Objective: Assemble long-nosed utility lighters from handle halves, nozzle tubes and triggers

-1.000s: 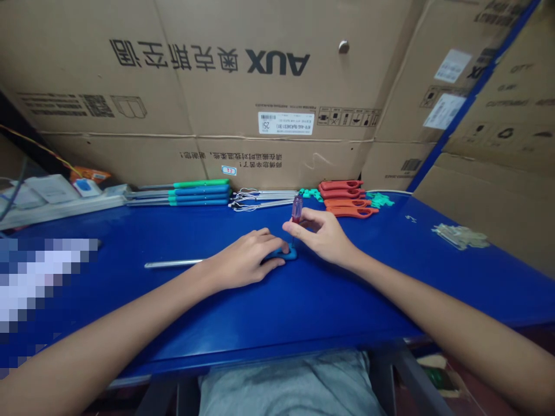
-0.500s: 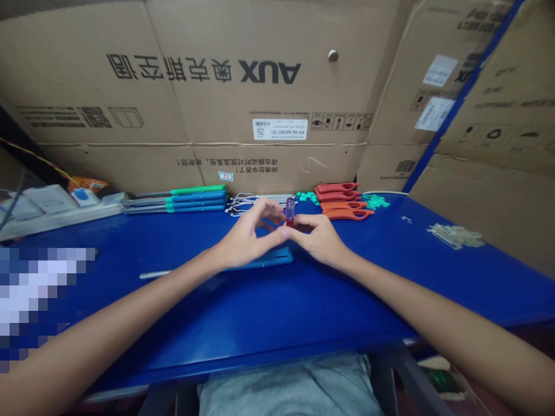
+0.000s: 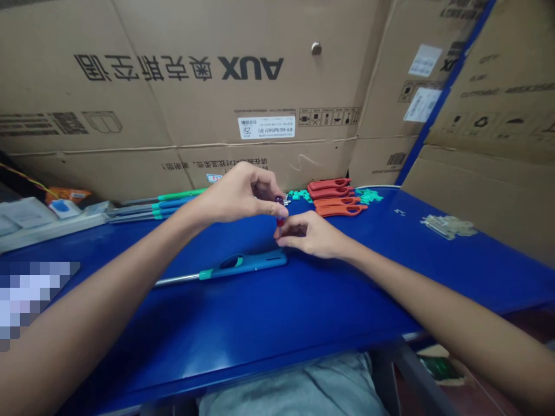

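Observation:
A small screwdriver [image 3: 280, 221] with a clear reddish-purple handle stands upright over the table. My left hand [image 3: 240, 193] is closed on its handle from above, thumb and fingers pinching it. Lower down, the fingertips of my right hand [image 3: 315, 236] pinch around its shaft; whether they also hold a small part is hidden. Just beneath the shaft lies a blue long-nosed lighter [image 3: 260, 261] with a teal trigger and a metal tube, its handle end close to my right fingertips. The screwdriver's tip cannot be made out.
Behind are more blue and green lighters [image 3: 177, 207], red and orange handle shells [image 3: 332, 188] and small teal parts [image 3: 368, 196]. A pile of pale clear pieces [image 3: 448, 226] lies right. A power strip [image 3: 52, 228] is at left; a cardboard wall [image 3: 208, 127] closes the back.
My left hand has risen and turned over the screwdriver's handle. My right hand has dropped to its shaft. The lighter on the table shows more fully, and the view has shifted slightly.

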Demonstrator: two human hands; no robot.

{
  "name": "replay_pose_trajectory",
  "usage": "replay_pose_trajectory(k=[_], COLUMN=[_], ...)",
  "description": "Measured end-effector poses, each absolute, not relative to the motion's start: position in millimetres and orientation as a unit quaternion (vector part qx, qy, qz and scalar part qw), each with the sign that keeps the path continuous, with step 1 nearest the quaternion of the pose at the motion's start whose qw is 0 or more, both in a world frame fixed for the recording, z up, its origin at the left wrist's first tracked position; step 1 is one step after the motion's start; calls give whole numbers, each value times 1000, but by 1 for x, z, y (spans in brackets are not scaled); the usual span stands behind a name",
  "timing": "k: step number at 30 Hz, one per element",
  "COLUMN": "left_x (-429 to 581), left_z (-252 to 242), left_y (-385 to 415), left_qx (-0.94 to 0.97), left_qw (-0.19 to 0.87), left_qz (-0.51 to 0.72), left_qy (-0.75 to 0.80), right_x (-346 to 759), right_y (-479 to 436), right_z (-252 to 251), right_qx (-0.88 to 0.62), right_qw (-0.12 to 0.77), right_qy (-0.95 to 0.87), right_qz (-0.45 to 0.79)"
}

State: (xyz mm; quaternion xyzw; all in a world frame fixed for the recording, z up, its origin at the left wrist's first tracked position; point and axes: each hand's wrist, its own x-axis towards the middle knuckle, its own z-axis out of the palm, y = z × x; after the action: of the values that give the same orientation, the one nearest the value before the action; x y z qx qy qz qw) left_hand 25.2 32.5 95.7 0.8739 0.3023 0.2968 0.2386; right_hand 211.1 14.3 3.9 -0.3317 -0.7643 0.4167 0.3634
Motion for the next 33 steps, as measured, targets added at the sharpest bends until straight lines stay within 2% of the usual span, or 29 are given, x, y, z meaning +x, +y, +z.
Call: replay_pose_trajectory(k=[5,9,14,22,33], left_x=[21,16,18,24,30], left_z=[104,112,113,108,104], left_y=[30,27,23,21,19], left_qx=[880,898,891,867,890], left_qw=[268,250,210,205,230], left_qz=[244,207,258,316,281], left_qy=[308,299,309,327,276], right_x=[207,206,205,205,205], right_y=[15,15,14,17,20], right_z=[0,-1,-1,-3,-7], right_qx=[-328,-333,-330,-335,-335], right_qw=[374,377,378,375,376], right_qy=[-784,-791,-792,-793,-800], right_qz=[371,349,348,344,325])
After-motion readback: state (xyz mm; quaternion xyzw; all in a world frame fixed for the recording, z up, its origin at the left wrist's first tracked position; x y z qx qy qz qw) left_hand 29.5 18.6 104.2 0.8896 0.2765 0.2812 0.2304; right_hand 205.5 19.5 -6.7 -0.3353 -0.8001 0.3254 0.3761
